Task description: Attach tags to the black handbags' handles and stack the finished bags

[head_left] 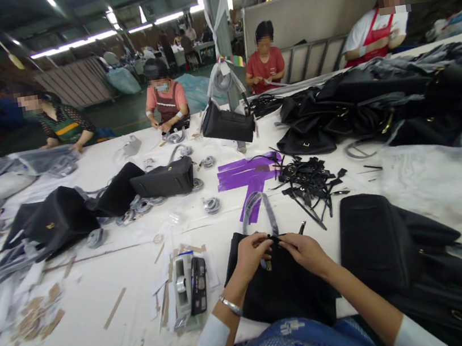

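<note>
A black handbag [289, 296] lies in front of me at the table's near edge, its wrapped handle [269, 210] standing up beyond my hands. My left hand [253, 254] is closed in a pinch at the bag's top edge. Opposite it, my right hand [305, 251] pinches too, fingertips almost touching the left ones. Between them is a thin black strap [273, 238], partly hidden by the fingers. A gold-coloured metal fitting [268, 265] shows just below on the bag.
Loose black straps [312, 181] lie heaped beyond my right hand, near purple tape [248, 176]. More black bags [368, 234] lie at right and left. A tape dispenser [182, 286] stands left of the bag. Several co-workers sit or stand across the white table [147, 345].
</note>
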`<state>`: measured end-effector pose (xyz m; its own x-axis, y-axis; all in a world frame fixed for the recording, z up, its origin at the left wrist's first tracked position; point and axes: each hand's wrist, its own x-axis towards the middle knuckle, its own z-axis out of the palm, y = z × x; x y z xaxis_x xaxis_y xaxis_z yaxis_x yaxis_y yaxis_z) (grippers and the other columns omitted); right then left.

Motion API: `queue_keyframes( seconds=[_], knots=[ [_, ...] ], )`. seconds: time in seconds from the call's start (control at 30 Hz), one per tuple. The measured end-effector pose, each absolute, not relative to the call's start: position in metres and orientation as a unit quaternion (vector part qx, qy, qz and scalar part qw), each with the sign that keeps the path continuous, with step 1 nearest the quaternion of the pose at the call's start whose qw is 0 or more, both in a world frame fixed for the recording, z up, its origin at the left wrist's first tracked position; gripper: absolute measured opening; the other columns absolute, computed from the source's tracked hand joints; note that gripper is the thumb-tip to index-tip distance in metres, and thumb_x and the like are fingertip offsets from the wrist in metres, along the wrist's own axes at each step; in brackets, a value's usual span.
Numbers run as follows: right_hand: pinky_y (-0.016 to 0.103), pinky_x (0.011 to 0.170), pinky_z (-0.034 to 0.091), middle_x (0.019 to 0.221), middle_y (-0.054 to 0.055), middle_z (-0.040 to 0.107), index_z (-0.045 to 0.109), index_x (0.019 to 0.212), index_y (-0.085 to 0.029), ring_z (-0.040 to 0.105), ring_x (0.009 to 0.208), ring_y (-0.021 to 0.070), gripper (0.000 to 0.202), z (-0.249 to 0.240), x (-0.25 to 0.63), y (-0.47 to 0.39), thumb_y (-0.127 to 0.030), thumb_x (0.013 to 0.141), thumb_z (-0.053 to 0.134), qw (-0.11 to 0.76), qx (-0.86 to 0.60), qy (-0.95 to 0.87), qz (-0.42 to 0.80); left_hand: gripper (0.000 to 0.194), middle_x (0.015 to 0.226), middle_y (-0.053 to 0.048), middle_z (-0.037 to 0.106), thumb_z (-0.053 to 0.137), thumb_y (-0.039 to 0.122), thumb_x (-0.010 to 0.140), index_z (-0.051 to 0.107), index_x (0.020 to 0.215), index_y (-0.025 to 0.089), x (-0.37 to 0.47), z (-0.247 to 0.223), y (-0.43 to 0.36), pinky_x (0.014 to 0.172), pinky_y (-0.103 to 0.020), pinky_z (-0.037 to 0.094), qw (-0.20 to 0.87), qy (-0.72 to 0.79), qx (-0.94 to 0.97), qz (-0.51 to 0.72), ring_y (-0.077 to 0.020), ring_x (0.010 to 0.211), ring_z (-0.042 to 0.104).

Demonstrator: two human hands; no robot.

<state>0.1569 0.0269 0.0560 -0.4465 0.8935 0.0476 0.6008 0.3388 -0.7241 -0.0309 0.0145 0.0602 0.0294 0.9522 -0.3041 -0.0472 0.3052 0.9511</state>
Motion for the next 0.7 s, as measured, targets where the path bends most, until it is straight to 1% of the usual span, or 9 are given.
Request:
queue_keyframes(
  seconds=[0.07,0.17,0.3,0.43,0.5,0.57,0.63,0.7],
  knots=[
    [0.033,0.086,0.048,0.102,0.004,0.07,0.065,0.11,-0.026,0.064,0.096,0.0205,0.03,0.053,0.155,0.025,-0.03,0.093,0.041,0.24,-0.475,-0.781,0.327,0.036,0.083,-0.008,0.067,0.073,0.038,0.068,0.07,0.092,0.011,-0.03,0.057,0.014,0.053,-0.025,0.057,0.585,0.546,0.413,0.435,-0.0177,0.073,0.064],
    [0.034,0.087,0.048,0.101,0.005,0.069,0.065,0.108,-0.024,0.064,0.094,0.0201,0.029,0.05,0.152,0.024,-0.029,0.093,0.04,0.256,-0.481,-0.771,0.329,0.034,0.087,-0.008,0.065,0.072,0.037,0.069,0.07,0.091,0.011,-0.028,0.053,0.013,0.054,-0.025,0.058,0.582,0.539,0.422,0.44,-0.0182,0.078,0.063],
    [0.034,0.085,0.048,0.099,0.005,0.07,0.066,0.104,-0.025,0.064,0.094,0.0202,0.028,0.052,0.154,0.027,-0.024,0.092,0.041,0.229,-0.481,-0.79,0.304,0.033,0.082,-0.006,0.064,0.075,0.036,0.067,0.071,0.089,0.011,-0.026,0.051,0.011,0.052,-0.024,0.058,0.587,0.532,0.427,0.435,-0.0163,0.071,0.063],
    [0.03,0.079,0.049,0.092,0.004,0.072,0.069,0.098,-0.027,0.065,0.09,0.0196,0.026,0.06,0.155,0.027,-0.024,0.089,0.045,0.202,-0.487,-0.802,0.281,0.034,0.089,-0.009,0.066,0.076,0.037,0.066,0.071,0.088,0.011,-0.023,0.051,0.01,0.047,-0.023,0.056,0.582,0.543,0.417,0.44,-0.014,0.061,0.064],
    [0.029,0.077,0.049,0.09,0.005,0.073,0.069,0.096,-0.028,0.066,0.089,0.0201,0.025,0.063,0.152,0.025,-0.026,0.089,0.046,0.206,-0.502,-0.797,0.265,0.034,0.078,-0.007,0.067,0.075,0.038,0.068,0.071,0.088,0.01,-0.021,0.052,0.01,0.045,-0.023,0.054,0.575,0.557,0.41,0.437,-0.0131,0.052,0.063],
    [0.03,0.078,0.049,0.093,0.006,0.073,0.069,0.099,-0.027,0.066,0.09,0.0211,0.025,0.064,0.149,0.022,-0.028,0.09,0.046,0.221,-0.512,-0.793,0.247,0.035,0.067,-0.005,0.067,0.074,0.037,0.07,0.07,0.091,0.01,-0.02,0.054,0.01,0.044,-0.022,0.053,0.555,0.572,0.421,0.435,-0.0127,0.046,0.062],
    [0.032,0.08,0.05,0.1,0.006,0.073,0.068,0.105,-0.027,0.067,0.093,0.0219,0.027,0.062,0.148,0.019,-0.031,0.091,0.045,0.239,-0.511,-0.793,0.232,0.034,0.068,-0.006,0.068,0.072,0.037,0.073,0.07,0.094,0.01,-0.021,0.056,0.01,0.046,-0.023,0.054,0.534,0.578,0.438,0.435,-0.0137,0.048,0.063],
    [0.034,0.082,0.05,0.104,0.005,0.072,0.067,0.107,-0.026,0.067,0.094,0.0221,0.029,0.059,0.147,0.017,-0.033,0.092,0.044,0.252,-0.511,-0.791,0.223,0.033,0.078,-0.009,0.07,0.067,0.037,0.077,0.07,0.097,0.01,-0.023,0.057,0.011,0.05,-0.024,0.056,0.54,0.57,0.442,0.434,-0.0158,0.056,0.068]
  ],
)
